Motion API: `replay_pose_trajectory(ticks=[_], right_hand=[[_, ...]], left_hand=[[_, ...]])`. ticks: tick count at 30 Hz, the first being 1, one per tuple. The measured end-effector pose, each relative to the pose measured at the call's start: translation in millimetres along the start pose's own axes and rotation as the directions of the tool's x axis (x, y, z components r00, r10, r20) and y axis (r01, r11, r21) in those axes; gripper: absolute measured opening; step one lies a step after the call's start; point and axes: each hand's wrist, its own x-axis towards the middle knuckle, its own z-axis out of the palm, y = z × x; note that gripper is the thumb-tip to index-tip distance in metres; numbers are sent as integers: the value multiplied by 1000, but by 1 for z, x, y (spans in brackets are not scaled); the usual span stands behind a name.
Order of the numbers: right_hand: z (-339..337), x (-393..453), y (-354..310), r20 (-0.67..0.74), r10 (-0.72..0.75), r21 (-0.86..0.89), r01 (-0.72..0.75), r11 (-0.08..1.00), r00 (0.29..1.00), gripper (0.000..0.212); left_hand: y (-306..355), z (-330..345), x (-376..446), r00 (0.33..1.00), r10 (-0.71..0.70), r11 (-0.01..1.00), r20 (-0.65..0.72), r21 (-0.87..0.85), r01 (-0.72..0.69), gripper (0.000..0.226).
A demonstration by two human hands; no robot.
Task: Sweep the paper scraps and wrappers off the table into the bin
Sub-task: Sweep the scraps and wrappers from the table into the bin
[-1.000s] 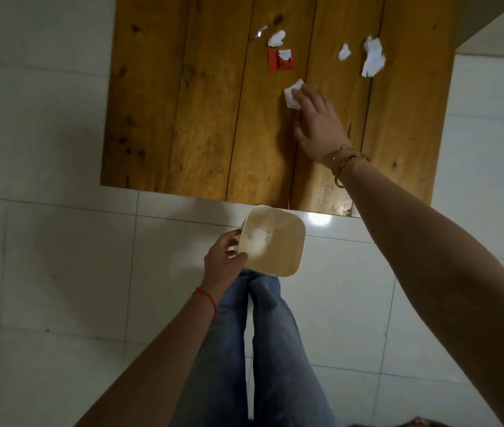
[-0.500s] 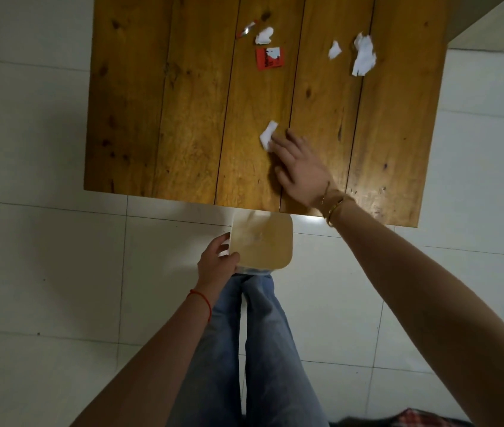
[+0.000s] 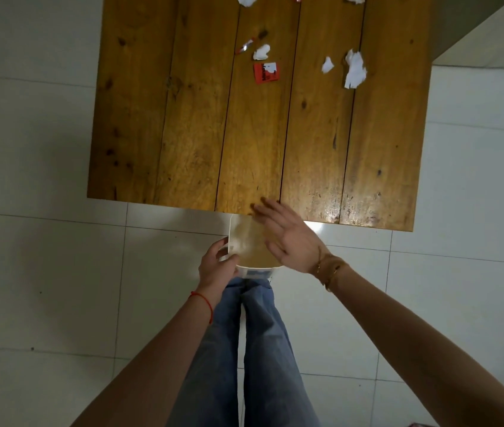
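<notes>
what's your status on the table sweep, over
Left hand holds bin under table edge. Right hand open over it. Red wrapper, white scraps remain.

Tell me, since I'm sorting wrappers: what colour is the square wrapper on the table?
Red, with white markings: the square wrapper, head view.

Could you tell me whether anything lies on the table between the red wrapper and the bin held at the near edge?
Nothing visible does. The boards between the red wrapper and the bin are bare. The right hand hovers open over the bin's mouth, and the left hand grips its rim below the wooden table.
</notes>
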Motion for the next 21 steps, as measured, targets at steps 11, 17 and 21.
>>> replay_pose_trajectory(ticks=[11, 17, 21], right_hand=[[-96, 133, 73, -205, 340, -17, -351, 936, 918, 60], [-133, 199, 96, -164, 358, -56, -371, 927, 919, 63], [-139, 228, 101, -88, 346, -41, -350, 936, 934, 65]], left_hand=[[4, 2, 5, 1000, 29, 996, -12, 90, -27, 46], [7, 7, 7, 1000, 19, 991, 6, 132, -19, 46], [11, 9, 8, 999, 31, 981, 8, 191, -32, 48]])
